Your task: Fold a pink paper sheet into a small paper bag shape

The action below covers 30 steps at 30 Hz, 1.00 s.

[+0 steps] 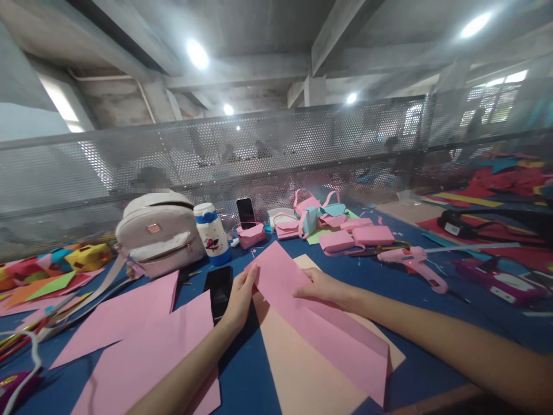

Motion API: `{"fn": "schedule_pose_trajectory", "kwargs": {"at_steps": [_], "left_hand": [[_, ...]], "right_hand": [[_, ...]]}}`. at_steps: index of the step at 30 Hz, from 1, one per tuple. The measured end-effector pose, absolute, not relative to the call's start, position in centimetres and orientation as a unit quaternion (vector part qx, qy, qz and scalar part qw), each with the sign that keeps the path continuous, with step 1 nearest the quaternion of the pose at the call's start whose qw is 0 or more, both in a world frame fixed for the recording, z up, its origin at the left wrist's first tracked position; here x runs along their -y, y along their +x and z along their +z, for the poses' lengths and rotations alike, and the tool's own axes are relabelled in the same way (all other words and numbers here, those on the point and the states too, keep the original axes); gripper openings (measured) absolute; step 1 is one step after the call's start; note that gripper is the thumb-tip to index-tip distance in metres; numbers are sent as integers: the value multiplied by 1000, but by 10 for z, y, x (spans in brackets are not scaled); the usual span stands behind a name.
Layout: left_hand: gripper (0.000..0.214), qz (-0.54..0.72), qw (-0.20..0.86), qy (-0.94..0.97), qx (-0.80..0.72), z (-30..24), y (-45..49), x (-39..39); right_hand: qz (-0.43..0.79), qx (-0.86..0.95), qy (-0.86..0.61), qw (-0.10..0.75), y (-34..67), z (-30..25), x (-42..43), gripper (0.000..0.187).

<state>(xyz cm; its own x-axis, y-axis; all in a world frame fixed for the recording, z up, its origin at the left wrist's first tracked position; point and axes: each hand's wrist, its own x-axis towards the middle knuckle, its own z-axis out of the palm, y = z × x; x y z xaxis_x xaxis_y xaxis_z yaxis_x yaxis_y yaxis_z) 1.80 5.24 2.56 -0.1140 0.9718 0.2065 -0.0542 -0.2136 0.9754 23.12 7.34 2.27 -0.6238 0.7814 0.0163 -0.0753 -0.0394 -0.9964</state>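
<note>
Left hand (pixel 240 293): I see thumb and fingers pinching the pink sheet (pixel 283 288) by its left edge.
Right hand (pixel 323 285): closed on the opposite edge.
Pose: both reach forward, slanting inward.
Pink sheet: creased, over peach paper (pixel 298 374).

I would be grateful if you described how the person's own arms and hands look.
The left grip and right grip are bare human hands, without gloves. The left arm and right arm are bare as far as they show: no sleeves, watch or bracelet appear. Rings cannot be ruled out on hidden fingers.
</note>
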Motion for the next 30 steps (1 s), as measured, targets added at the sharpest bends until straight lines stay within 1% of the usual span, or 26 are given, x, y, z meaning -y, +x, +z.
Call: {"fn": "schedule_pose_trajectory", "kwargs": {"at_steps": [4, 10, 17, 25, 30], "left_hand": [[55, 573, 412, 538, -461, 30, 22, -49], [61, 537, 422, 574, -452, 34, 32, -44], [51, 502, 481, 563, -445, 29, 31, -43], [47, 548, 481, 519, -446, 26, 28, -46], [39, 588, 467, 471, -463, 26, 24, -47]], "right_hand": [[675, 586, -260, 366, 230, 20, -79, 64], [675, 580, -258, 376, 228, 16, -82, 68], [649, 594, -274, 388, 227, 14, -83, 68], [628, 604, -280, 404, 226, 14, -83, 67], [604, 610, -283, 429, 226, 9, -86, 65]]}}
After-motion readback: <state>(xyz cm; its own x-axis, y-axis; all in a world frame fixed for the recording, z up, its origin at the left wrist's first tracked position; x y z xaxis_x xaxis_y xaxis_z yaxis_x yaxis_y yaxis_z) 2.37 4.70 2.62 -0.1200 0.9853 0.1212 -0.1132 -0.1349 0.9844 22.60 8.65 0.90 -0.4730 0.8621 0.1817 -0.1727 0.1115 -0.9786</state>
